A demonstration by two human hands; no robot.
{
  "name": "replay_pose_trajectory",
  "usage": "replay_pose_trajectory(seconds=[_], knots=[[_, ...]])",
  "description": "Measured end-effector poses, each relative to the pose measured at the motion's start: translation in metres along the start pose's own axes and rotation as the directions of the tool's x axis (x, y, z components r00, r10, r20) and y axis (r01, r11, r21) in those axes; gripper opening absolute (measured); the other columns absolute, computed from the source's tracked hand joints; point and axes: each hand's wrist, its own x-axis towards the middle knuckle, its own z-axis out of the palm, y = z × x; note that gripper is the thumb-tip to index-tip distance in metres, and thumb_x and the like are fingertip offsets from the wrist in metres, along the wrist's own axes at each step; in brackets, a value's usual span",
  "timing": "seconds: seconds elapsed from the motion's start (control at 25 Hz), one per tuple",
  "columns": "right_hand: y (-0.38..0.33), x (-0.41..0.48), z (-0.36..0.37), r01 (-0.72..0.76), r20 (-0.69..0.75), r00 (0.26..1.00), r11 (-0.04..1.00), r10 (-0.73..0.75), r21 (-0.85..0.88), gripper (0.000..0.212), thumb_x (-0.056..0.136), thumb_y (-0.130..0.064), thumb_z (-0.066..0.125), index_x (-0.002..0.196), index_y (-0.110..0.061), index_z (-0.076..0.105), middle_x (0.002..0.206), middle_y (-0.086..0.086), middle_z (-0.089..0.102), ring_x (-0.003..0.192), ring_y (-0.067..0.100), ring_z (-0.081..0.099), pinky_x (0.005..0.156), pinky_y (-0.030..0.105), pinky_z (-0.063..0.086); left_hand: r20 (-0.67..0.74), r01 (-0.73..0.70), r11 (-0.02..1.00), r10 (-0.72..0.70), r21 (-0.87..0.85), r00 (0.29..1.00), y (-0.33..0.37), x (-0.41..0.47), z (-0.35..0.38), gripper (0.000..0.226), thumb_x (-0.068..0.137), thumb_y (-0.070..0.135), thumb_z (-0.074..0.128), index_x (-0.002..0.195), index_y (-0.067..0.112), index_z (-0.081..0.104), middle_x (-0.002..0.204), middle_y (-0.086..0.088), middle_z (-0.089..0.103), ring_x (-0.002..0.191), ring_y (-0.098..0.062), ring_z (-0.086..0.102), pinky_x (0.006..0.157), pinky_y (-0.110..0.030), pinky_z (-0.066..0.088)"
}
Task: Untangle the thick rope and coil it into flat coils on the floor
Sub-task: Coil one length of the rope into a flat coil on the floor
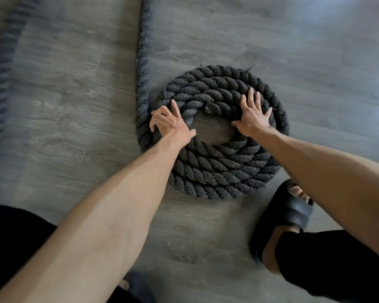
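Note:
A thick dark grey twisted rope lies on the floor, wound into a flat coil [214, 169] of about three turns around a bare centre. Its free length [143, 62] runs from the coil's left side straight up out of the frame. My left hand [170, 123] rests on the coil's left inner turns, fingers spread and curled over the rope. Flat on the coil's right inner turns lies my right hand [253, 117], fingers apart and pressing down. Neither hand is closed around the rope.
Grey wood-look floor [74, 106] all around. Another stretch of the same rope [2, 68], blurred, runs along the far left edge. My right foot in a black sandal [287, 217] stands just below and to the right of the coil; black trousers show at both lower corners.

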Motion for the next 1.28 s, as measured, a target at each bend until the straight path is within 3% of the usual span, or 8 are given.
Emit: replay_pose_trajectory(seconds=[0.32,0.4,0.52,0.6,0.88,1.12,1.2,1.28], knots=[[-0.001,0.103,-0.069,0.246,0.001,0.969,0.963,-0.247,-0.110,0.094,0.094,-0.030,0.068,0.162,-0.022,0.003,0.168,0.003,-0.020,0.154,0.025,-0.020,0.116,0.073,0.000,0.066,0.243,0.965,-0.237,-0.102,0.969,0.049,0.022,-0.035,0.113,0.080,0.086,0.028,0.155,0.010,-0.008,0.140,-0.035,0.028,0.110,-0.043,0.045,0.078,-0.040,0.048],[0.006,0.111,-0.072,0.124,-0.043,0.991,0.989,-0.128,-0.080,0.097,0.095,-0.041,0.064,0.161,-0.022,-0.004,0.166,0.014,-0.023,0.152,0.035,-0.022,0.113,0.074,-0.008,0.091,0.272,0.951,-0.261,-0.144,0.961,0.062,0.026,-0.042,0.114,0.078,0.088,0.026,0.156,0.011,-0.007,0.138,-0.032,0.031,0.103,-0.041,0.048,0.076,-0.039,0.049],[0.021,0.096,-0.056,-0.253,0.018,0.967,0.955,0.253,0.157,0.109,0.091,-0.065,0.053,0.159,-0.014,-0.015,0.162,0.023,-0.026,0.149,0.046,-0.024,0.112,0.073,-0.010,0.118,0.291,0.949,-0.277,-0.125,0.954,0.070,0.025,-0.049,0.116,0.077,0.089,0.025,0.156,0.010,-0.006,0.137,-0.030,0.032,0.103,-0.040,0.048,0.075,-0.039,0.050],[0.029,0.096,-0.055,-0.298,0.083,0.955,0.930,0.286,0.218,0.110,0.091,-0.069,0.049,0.159,-0.011,-0.016,0.162,0.023,-0.026,0.147,0.048,-0.026,0.113,0.073,-0.009,0.141,0.284,0.950,-0.266,-0.130,0.954,0.075,0.024,-0.055,0.117,0.076,0.090,0.024,0.155,0.010,-0.007,0.137,-0.030,0.033,0.105,-0.040,0.048,0.075,-0.038,0.051],[0.042,0.150,-0.093,-0.116,0.056,0.993,0.979,0.108,0.170,0.107,0.092,-0.067,0.049,0.159,-0.012,-0.015,0.163,0.022,-0.024,0.147,0.049,-0.026,0.112,0.073,-0.011,0.289,0.368,0.916,-0.313,-0.160,0.905,0.108,0.037,-0.092,0.119,0.079,0.088,0.021,0.153,-0.001,-0.010,0.141,-0.031,0.031,0.123,-0.043,0.044,0.067,-0.040,0.052],[0.039,0.208,-0.132,0.058,0.102,0.993,0.994,-0.068,0.096,0.108,0.091,-0.068,0.052,0.160,-0.018,-0.012,0.165,0.017,-0.024,0.148,0.046,-0.027,0.114,0.073,-0.009,0.381,0.382,0.876,-0.259,-0.295,0.888,0.107,0.073,-0.113,0.110,0.083,0.082,0.031,0.153,0.001,0.006,0.145,-0.021,0.037,0.125,-0.038,0.049,0.088,-0.048,0.052],[0.042,0.214,-0.150,0.098,0.127,0.985,0.988,-0.113,0.119,0.107,0.090,-0.066,0.056,0.161,-0.019,-0.009,0.166,0.014,-0.022,0.149,0.044,-0.025,0.115,0.072,-0.007,0.307,0.300,0.893,-0.197,-0.336,0.931,0.094,0.095,-0.123,0.095,0.087,0.078,0.031,0.147,0.005,0.023,0.142,-0.016,0.047,0.123,-0.035,0.053,0.084,-0.041,0.047],[0.043,0.210,-0.154,0.082,0.107,0.990,0.990,-0.094,0.117,0.110,0.088,-0.066,0.059,0.161,-0.017,-0.007,0.166,0.014,-0.021,0.151,0.040,-0.022,0.116,0.071,-0.006,0.075,0.146,0.928,-0.128,-0.343,0.989,0.079,0.120,-0.140,0.082,0.091,0.072,0.033,0.140,0.006,0.032,0.135,-0.018,0.054,0.119,-0.035,0.055,0.080,-0.038,0.041]])
